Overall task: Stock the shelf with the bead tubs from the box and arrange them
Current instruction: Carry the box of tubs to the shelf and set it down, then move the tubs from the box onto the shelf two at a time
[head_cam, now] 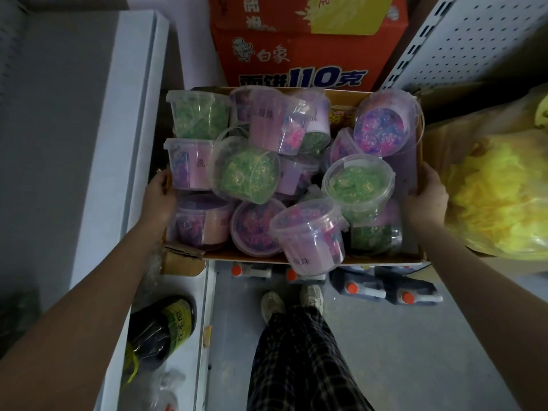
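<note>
Bead tubs (pixel 358 182) heaped in a cardboard box (pixel 385 259) — green ones and pink-purple ones, some lid up, some tipped on their sides. Box held up right in front of the body, long side running left to right. Gripped by the left hand (pixel 161 192) on the left short wall and by the right hand (pixel 427 194) on the right short wall, thumbs up by the rim, fingers curled round the edges and mostly hidden underneath. No tub in either hand yet. One pink tub (pixel 308 237) leaning out over the near edge, a bit closer to the right hand — likely first to fall with any tilt toward the body. White shelf (pixel 98 129) close by on the left, just past the left hand; holed shelf back (pixel 474 40) over on the right. Probably best to set the box down first, then pick tubs off the top of the heap.
</note>
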Demonstrator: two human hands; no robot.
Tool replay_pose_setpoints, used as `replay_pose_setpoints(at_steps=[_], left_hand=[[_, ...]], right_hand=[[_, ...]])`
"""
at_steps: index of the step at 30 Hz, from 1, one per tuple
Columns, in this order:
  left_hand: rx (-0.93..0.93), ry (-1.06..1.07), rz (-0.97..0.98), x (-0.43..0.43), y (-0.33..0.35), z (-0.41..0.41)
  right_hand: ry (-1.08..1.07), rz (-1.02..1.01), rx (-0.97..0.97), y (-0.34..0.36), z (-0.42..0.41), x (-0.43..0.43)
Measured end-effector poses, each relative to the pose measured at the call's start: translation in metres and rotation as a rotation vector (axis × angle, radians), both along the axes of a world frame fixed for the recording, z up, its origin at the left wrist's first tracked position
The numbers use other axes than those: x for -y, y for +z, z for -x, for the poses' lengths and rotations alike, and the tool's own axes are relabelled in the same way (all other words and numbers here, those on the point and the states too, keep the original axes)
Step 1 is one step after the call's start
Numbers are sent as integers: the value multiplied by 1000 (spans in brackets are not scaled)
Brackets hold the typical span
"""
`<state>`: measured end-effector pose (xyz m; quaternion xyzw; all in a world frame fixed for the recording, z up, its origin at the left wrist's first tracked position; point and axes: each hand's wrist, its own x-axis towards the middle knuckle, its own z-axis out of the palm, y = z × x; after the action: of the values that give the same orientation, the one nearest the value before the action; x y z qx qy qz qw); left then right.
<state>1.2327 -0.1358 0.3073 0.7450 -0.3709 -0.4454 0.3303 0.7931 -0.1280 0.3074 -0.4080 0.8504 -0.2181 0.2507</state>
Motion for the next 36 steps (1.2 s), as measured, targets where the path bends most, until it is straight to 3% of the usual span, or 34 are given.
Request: replay_pose_setpoints(at_steps=[15,28,36], left_hand=[[-9,-97,-21,-4,4,-3],[243,-167,-52,-30,65,14],[248,-258,9,-71,108,42]], right_hand=[[18,-39,15,9,-6,-10],[213,27,-21,57,-24,-45],[305,87,214,101,-69,-79]])
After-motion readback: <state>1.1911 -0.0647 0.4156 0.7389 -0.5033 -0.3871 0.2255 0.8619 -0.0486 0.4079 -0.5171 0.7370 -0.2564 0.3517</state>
